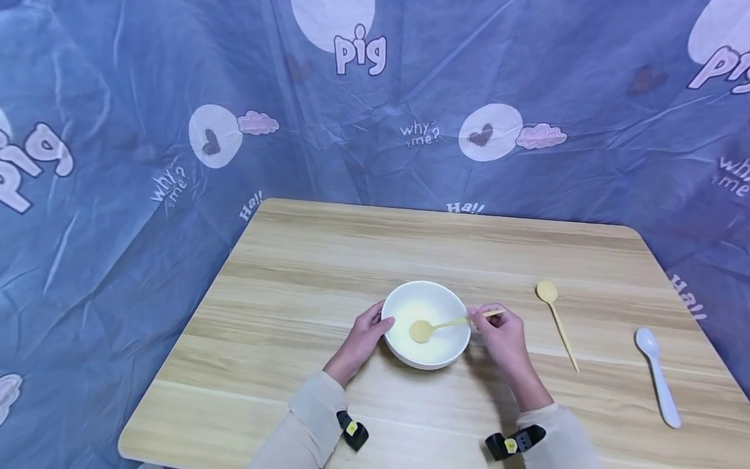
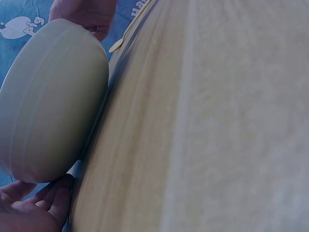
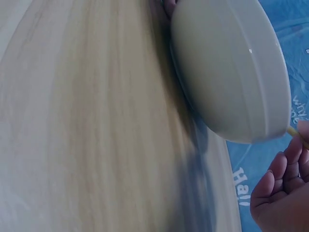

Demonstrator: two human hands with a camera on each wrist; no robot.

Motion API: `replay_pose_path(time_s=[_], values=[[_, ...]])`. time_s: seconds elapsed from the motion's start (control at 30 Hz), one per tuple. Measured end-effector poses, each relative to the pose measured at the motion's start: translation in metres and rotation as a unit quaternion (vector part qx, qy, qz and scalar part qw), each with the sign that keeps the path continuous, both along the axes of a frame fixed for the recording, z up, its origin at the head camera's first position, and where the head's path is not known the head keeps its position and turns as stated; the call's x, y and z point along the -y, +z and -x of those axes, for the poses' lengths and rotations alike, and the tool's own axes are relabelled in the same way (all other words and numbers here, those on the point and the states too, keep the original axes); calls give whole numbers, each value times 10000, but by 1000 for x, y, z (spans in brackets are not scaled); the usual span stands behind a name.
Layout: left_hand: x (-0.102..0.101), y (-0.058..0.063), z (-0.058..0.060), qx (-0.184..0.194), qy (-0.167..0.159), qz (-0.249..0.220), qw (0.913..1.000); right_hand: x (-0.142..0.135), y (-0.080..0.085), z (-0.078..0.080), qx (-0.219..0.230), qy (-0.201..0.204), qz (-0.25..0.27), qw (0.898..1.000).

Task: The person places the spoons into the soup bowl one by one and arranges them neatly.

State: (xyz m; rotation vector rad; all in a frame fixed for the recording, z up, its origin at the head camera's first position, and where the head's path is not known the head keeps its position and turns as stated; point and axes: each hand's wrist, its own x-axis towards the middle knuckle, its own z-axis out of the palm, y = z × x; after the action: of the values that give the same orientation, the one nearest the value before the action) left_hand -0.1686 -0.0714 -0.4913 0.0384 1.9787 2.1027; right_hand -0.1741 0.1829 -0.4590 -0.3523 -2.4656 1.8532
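Note:
A white bowl (image 1: 426,358) stands upright on the wooden table. My left hand (image 1: 364,340) grips its left side, thumb over the rim and fingers against the outer wall. Beyond the bowl's right rim, my right hand (image 1: 500,333) pinches the handle of a yellow spoon (image 1: 420,331). That spoon's round head lies inside the bowl, and its handle crosses the right rim. In the left wrist view the bowl's outer wall (image 2: 58,101) rises over the left hand (image 2: 36,208). The right wrist view shows the right hand (image 3: 285,188) beside the bowl (image 3: 231,72), its fingers curled.
A second yellow spoon (image 1: 547,292) lies on the table (image 1: 328,241) to the right of the bowl. Farther right, near the table's right edge, lies a pale blue spoon (image 1: 657,374). A blue printed cloth (image 1: 351,156) hangs behind the table and along its sides.

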Motion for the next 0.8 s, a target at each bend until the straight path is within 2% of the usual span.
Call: replay_pose_path(time_s=[0.53,0.63,0.8], values=[[1,-1,1,56,39,1,10000,13,-6,3,305,139,211,9992],[0,-1,1,93,26,-18,10000,7,-5,1,232,143,201,9994],[0,-1,1,27,17,-6,10000,-11,1,-1,-167,64,109,9998]])
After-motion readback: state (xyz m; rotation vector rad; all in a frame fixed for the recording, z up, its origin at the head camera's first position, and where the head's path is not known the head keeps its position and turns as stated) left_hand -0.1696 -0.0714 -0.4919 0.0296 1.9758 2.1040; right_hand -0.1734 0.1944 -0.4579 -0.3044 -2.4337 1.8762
